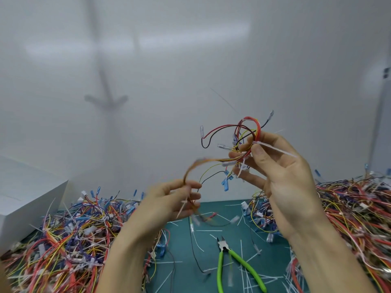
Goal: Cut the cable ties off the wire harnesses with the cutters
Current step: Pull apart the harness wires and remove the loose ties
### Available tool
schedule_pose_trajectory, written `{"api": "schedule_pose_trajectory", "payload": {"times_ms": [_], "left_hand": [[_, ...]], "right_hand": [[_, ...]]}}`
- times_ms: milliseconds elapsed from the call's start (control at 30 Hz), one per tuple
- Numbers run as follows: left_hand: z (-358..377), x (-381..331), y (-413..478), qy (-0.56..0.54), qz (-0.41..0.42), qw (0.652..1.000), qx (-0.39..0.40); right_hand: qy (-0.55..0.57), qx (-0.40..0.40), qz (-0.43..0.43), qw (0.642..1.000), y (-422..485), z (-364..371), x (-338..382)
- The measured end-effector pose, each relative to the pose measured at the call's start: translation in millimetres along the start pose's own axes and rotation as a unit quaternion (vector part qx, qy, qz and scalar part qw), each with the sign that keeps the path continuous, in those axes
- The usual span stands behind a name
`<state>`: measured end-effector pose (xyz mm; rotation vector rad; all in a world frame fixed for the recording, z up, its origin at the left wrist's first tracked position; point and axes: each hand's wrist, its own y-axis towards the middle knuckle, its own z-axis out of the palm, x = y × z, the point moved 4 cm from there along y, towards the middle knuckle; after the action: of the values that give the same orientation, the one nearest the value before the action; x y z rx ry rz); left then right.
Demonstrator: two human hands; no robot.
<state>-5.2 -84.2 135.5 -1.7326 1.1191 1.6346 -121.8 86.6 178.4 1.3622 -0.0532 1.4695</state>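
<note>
I hold one wire harness [243, 136] of red, yellow and black wires up in the air with both hands. My right hand [281, 178] pinches its looped bundle at a white cable tie [275, 149] whose tail sticks out to the right. My left hand [169, 201], blurred by motion, grips the lower end of the same harness near another white tie. The green-handled cutters [230, 256] lie on the green mat [211, 271] below, with neither hand on them.
Big heaps of coloured wire harnesses lie left [69, 240] and right [355, 218] of the mat. Several cut white tie pieces are scattered on the mat. A white box [25, 199] stands at the far left. A white wall rises behind.
</note>
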Motion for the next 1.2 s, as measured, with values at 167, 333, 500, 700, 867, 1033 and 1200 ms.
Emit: {"api": "schedule_pose_trajectory", "payload": {"times_ms": [167, 333, 500, 700, 867, 1033, 1200], "left_hand": [[-3, 2, -1, 0.187, 0.012, 0.981, 0.045], [-1, -2, 6, -0.191, -0.036, 0.981, -0.014], [-1, -1, 9, -0.324, -0.087, 0.942, 0.018], [-12, -1, 7, -0.282, -0.042, 0.957, -0.056], [-10, -9, 2, -0.242, 0.032, 0.964, -0.109], [-8, -19, -3, -0.138, 0.119, 0.98, -0.082], [2, -33, -10, 0.07, 0.2, 0.977, -0.033]], "right_hand": [[-0.123, 0.078, -0.003, 0.989, -2, 9, -8], [-0.184, 0.253, 0.034, 0.949, -11, 26, -18], [-0.315, 0.374, 0.035, 0.872, -26, 40, -29], [-0.403, 0.386, 0.078, 0.826, -28, 40, -40], [-0.408, 0.385, 0.088, 0.823, -26, 37, -38], [-0.366, 0.277, 0.107, 0.882, -16, 24, -25], [-0.227, 0.089, 0.097, 0.965, -4, 12, -21]]}}
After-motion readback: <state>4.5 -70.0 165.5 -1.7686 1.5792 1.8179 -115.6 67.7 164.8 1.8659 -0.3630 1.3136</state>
